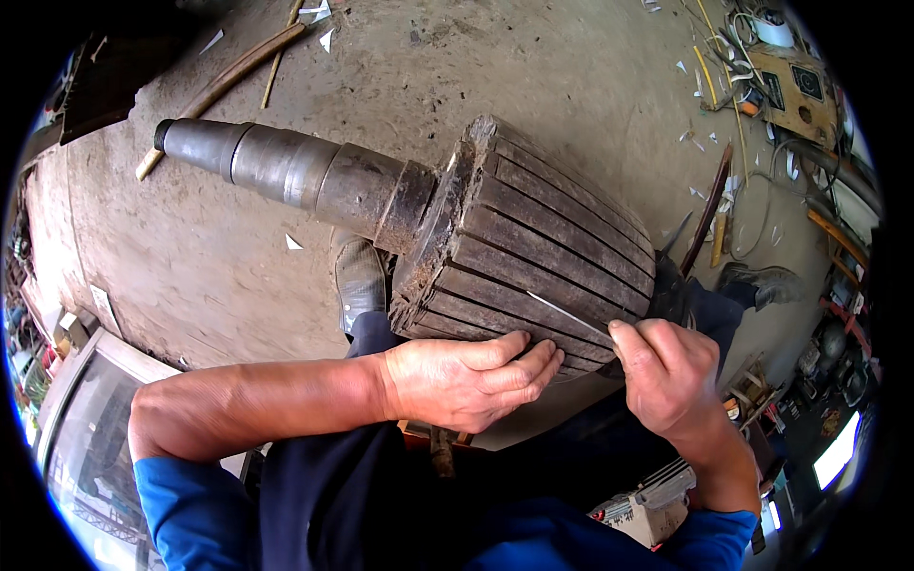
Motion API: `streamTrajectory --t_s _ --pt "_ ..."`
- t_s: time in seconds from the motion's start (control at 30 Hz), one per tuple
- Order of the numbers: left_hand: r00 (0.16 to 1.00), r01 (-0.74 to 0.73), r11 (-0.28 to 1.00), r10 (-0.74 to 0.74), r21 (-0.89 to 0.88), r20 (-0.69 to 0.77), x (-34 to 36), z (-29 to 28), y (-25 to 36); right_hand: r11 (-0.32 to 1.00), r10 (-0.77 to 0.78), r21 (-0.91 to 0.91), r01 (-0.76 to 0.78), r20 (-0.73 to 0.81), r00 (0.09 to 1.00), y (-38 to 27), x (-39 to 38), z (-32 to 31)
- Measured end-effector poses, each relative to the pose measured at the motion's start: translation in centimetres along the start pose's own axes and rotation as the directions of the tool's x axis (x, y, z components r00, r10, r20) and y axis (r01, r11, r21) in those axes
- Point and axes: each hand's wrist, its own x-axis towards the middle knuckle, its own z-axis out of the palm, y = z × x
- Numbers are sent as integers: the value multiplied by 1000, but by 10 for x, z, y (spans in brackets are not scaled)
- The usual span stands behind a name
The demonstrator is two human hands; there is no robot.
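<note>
A heavy, grimy cylindrical part with long lengthwise slots [547,228] rests by my legs, its stepped steel shaft [286,171] pointing to the upper left. The slotted body's end face by the shaft looks crusty and worn. My left hand [466,379] is against the lower side of the slotted body, fingers bent and gripping it. My right hand [666,371] pinches a thin pale metal strip [566,311], which lies slanting across the slots with its far tip pointing up and left.
Wooden sticks [243,71] and white scraps lie on the dirty concrete floor [381,67]. A worn board with fittings [790,90], cables and tools crowd the right. A glass-paned frame [90,447] stands at lower left. My boots [360,276] flank the part.
</note>
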Motion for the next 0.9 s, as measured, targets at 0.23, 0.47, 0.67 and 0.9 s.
streamTrajectory --t_s 0.23,0.47,0.67,0.9 --pt "999 2 990 -9 -140 -49 -6 0 -8 999 -32 -9 33 86 996 -14 26 -13" --pt "997 -48 955 29 -294 -68 2 -6 -14 998 -53 41 52 16 998 9 -2 7" --pt "993 -118 960 114 -255 -27 3 -3 -16 995 -85 47 83 63 994 -11 45 6" --pt "992 -126 938 128 -324 -16 5 0 -12 999 -41 26 39 94 995 5 7 -2"
